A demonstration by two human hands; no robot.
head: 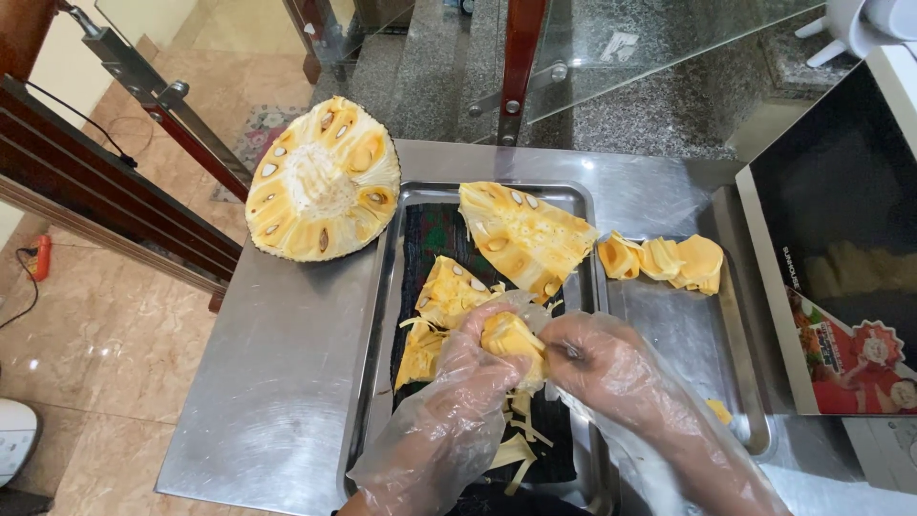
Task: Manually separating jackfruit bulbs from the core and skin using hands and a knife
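Note:
Both my hands wear clear plastic gloves. My left hand (457, 401) grips a yellow jackfruit pod (511, 339) over the dark-lined steel tray (382, 315). My right hand (611, 368) pinches the same pod from the right side. Beneath them lie jackfruit wedges (525, 234) and another piece (447, 291), plus pale fibre strips (516, 454).
A cut half jackfruit (323, 182) sits at the steel table's back left. A second steel tray (688, 334) on the right holds several peeled pods (664, 260). A microwave oven (841, 248) stands at the right edge. A glass railing and stone steps lie beyond the table.

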